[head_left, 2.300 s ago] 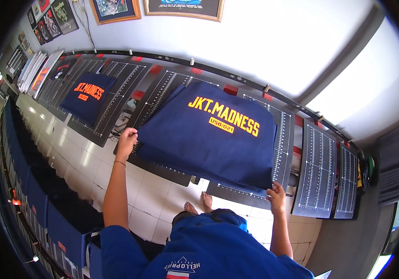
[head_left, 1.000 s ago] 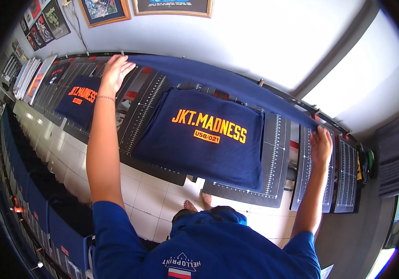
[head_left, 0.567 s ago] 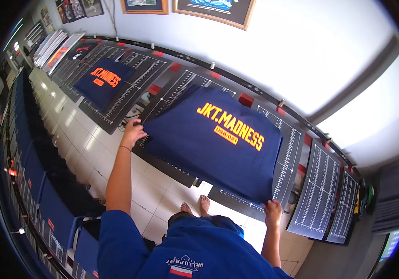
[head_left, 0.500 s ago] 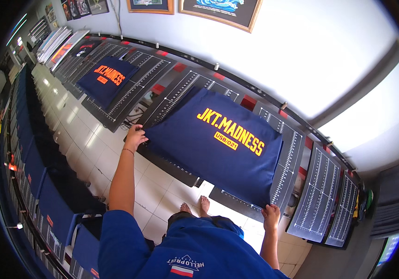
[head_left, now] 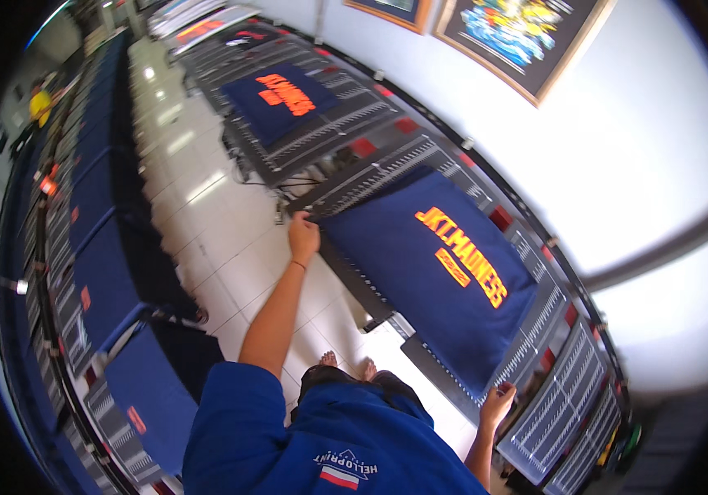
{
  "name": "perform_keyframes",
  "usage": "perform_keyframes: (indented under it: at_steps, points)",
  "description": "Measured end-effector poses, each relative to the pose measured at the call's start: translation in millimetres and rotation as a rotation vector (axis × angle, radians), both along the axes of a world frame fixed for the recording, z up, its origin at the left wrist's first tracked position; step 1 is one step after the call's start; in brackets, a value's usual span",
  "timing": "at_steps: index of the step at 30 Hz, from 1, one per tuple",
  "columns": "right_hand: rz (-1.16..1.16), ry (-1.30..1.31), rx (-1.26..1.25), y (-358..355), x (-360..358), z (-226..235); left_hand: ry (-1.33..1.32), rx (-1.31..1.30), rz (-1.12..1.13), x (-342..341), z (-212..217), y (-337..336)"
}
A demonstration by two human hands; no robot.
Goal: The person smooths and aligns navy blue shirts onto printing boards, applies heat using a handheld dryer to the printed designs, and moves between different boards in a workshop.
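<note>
A navy fabric piece [head_left: 420, 272] with yellow-orange printed lettering lies across a dark board [head_left: 362, 186] marked with white rulers. At its near left corner my left hand [head_left: 304, 239] is closed, fingers pinched on the cloth's edge. My right hand [head_left: 497, 403] pinches the near right corner by the board's front edge. Between the hands the cloth looks mostly flat, with slight folds toward the left. Motion blurs the picture somewhat, so the fingertips are not sharp.
Farther left, another navy piece [head_left: 276, 99] with orange lettering lies on its own board. More ruled boards [head_left: 556, 404] stand to the right. A black rail [head_left: 527, 219] runs behind them along the white wall. Navy pieces [head_left: 152, 396] cover a row at left, across the tiled floor [head_left: 205, 247].
The view has turned, so the boards and cloth appear tilted and farther right. Both hands stay at the cloth's near corners.
</note>
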State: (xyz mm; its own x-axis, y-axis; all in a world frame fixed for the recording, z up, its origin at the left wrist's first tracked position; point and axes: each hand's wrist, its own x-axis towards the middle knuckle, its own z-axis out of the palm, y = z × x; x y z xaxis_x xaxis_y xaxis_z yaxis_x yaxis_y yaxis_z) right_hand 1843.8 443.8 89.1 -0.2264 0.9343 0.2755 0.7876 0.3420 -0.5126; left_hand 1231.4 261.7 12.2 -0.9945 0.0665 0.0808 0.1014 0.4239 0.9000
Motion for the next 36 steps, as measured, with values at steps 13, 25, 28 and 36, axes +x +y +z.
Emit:
perform_keyframes:
  at_steps: [13, 25, 28, 36]
  points:
    - [1.118, 0.020, -0.622, -13.3, -174.6, 43.1, -0.264, 0.116, 0.603, 493.6, -11.6, -274.9]
    - [2.382, -0.723, -0.651, -292.0, -31.2, 46.2, -0.179, -0.468, 1.983, 1011.5, 73.2, -268.2]
    - [2.610, -0.861, -0.547, -340.5, 54.2, 59.9, -0.359, -0.822, 2.321, 1141.4, 61.7, -243.8]
    - [2.970, -2.024, -0.621, -381.7, 357.1, 24.6, 0.054, 1.178, 2.211, 1328.1, -56.8, -130.5]
